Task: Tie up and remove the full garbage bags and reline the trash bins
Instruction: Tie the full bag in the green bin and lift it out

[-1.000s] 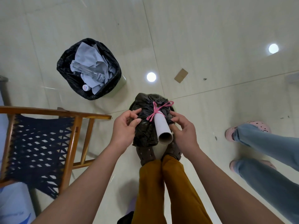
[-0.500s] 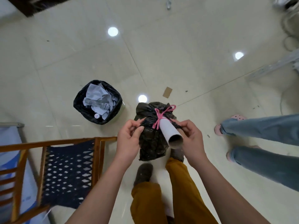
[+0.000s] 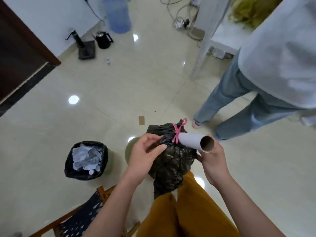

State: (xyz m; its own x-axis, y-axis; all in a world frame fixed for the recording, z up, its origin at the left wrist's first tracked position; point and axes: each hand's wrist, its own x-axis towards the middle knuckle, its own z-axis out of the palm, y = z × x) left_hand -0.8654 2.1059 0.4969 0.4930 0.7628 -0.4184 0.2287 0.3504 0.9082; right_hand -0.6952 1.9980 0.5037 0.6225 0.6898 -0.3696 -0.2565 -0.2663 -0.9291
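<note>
I hold up a bundle of black garbage bags [image 3: 172, 161] wrapped on a white cardboard tube [image 3: 195, 141] and tied with a pink string [image 3: 178, 131]. My left hand [image 3: 145, 155] pinches the black plastic near the string. My right hand [image 3: 213, 159] grips the bundle from the right, under the tube's open end. On the floor to the left stands a trash bin lined with a black bag [image 3: 68, 165], full of crumpled paper [image 3: 85, 156] and bottles. A second, pale green bin [image 3: 128, 150] shows partly behind my left hand.
Another person in jeans [image 3: 239, 100] stands close at right. A wooden chair with dark netting [image 3: 82, 214] is at lower left. A kettle [image 3: 103, 40], a water jug [image 3: 118, 14], cables and a cardboard scrap [image 3: 141, 120] lie farther off on the tiled floor.
My view has lifted and the bundle has risen with my hands; the tube now points right. Both hands keep their hold on it.
</note>
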